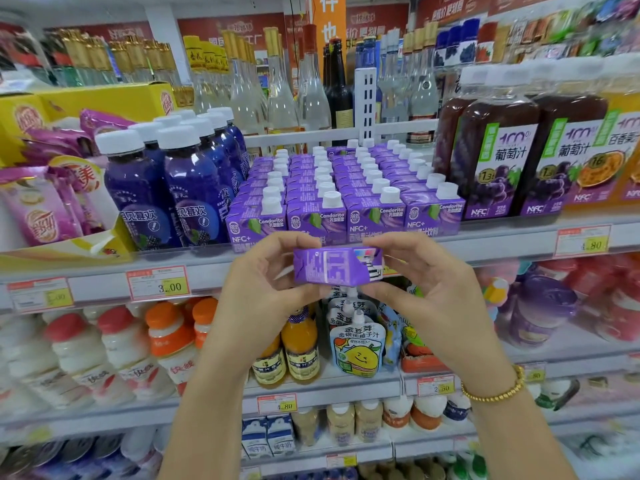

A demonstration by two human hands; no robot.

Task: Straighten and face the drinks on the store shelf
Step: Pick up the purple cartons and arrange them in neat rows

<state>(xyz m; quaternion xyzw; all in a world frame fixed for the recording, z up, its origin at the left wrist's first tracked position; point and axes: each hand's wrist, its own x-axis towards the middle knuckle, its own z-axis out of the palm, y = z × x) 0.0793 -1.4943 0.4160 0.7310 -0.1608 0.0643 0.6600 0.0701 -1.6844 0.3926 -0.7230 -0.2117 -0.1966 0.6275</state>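
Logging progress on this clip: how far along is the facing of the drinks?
Done: the purple cartons stand in four neat rows, labels forward. In hand: one carton held sideways between left hand and right hand, off the shelf. Left: seating it upright in a row.

The carton (pixel 337 266) in the hands is purple with lighter purple blocks and a black-and-white striped patch. The cartons on the shelf (pixel 344 199) are purple with white caps. The bottles (pixel 166 178) beside them are dark blue with white caps. The price tags (pixel 157 283) are red, white and yellow.
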